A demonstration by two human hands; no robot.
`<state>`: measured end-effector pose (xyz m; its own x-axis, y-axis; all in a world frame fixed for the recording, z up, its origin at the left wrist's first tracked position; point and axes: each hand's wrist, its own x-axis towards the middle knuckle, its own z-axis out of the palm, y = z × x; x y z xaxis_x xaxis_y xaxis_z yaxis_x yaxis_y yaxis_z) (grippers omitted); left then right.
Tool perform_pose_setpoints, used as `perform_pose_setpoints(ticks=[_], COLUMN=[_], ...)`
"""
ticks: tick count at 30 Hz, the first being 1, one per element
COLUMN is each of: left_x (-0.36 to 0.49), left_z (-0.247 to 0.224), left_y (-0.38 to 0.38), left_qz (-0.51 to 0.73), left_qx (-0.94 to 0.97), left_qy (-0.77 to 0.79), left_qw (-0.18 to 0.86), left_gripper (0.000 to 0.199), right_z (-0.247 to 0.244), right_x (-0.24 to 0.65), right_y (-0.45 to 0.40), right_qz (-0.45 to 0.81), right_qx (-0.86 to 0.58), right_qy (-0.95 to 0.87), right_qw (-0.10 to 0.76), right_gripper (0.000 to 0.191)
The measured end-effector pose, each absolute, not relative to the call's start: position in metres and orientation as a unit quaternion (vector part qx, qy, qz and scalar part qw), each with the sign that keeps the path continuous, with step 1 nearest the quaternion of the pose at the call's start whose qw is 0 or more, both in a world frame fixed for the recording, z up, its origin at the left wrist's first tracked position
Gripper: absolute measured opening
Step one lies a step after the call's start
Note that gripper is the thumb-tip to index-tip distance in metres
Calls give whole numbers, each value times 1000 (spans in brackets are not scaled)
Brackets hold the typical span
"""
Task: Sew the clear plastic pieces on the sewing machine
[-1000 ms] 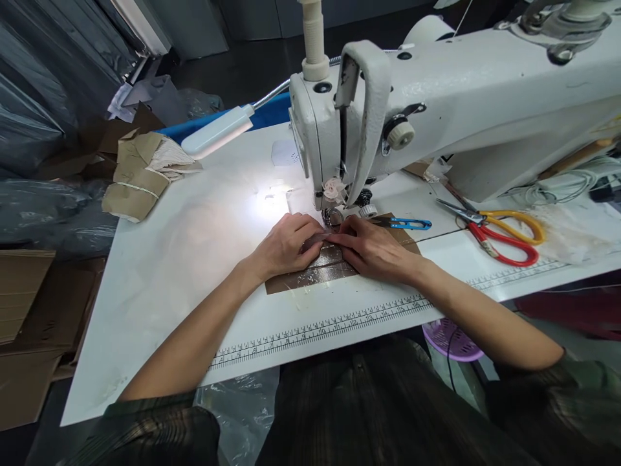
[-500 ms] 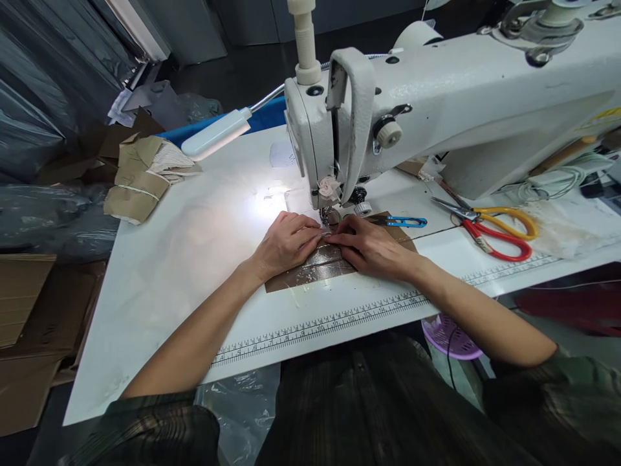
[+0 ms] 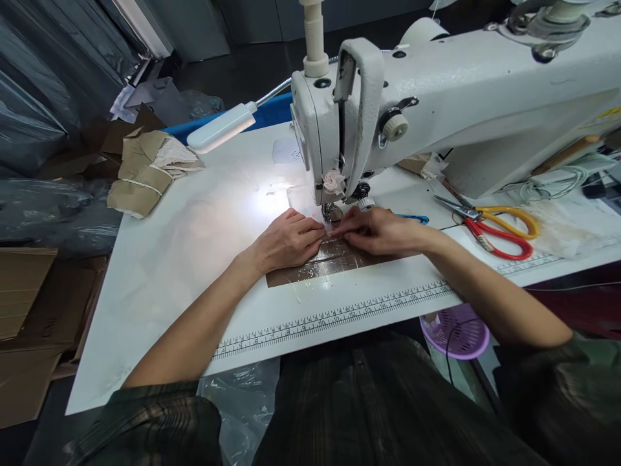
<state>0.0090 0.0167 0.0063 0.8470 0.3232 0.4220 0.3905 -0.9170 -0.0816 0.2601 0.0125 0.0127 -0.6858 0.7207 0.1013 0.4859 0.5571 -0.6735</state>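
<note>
Working sheer fabric (image 3: 328,228) right at the presser foot (image 3: 326,212) of the white sewing machine (image 3: 436,90), with both hands in close!

Pinching it from one side with the left hand (image 3: 290,241), fingers drawn together, and from the other with the right hand (image 3: 383,232), thumb and forefinger closed on it. Just below, spread over the white table (image 3: 169,310), a brown sheet (image 3: 291,275); above, on the machine head, a pale fabric flower (image 3: 332,182). Poking out beyond the right wrist, blue thread snips (image 3: 417,219), then farther right, scissors (image 3: 473,212) with one yellow loop and one red. Along the near edge, a printed ruler (image 3: 339,317); beneath it, a purple basket (image 3: 468,336). Over on the left, a lit lamp (image 3: 223,127) and a paper-wrapped bundle (image 3: 140,178).
</note>
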Motion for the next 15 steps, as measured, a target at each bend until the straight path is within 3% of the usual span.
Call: perform_pose_setpoints(ticks=[3, 6, 15], left_x=[9, 8, 7], left_z=[6, 4, -2], left_y=[16, 16, 15], left_qz=[-204, -203, -221], left_qx=[-958, -958, -952], left_qy=[-183, -188, -201], left_qw=[86, 80, 61], left_gripper=[19, 20, 21], right_z=[13, 4, -4], right_x=[261, 257, 252], right_y=[23, 21, 11], right_qz=[364, 324, 256], right_qx=[-429, -483, -467], right_qy=[-801, -768, -795], right_qw=[208, 269, 290], right_gripper=[31, 32, 31])
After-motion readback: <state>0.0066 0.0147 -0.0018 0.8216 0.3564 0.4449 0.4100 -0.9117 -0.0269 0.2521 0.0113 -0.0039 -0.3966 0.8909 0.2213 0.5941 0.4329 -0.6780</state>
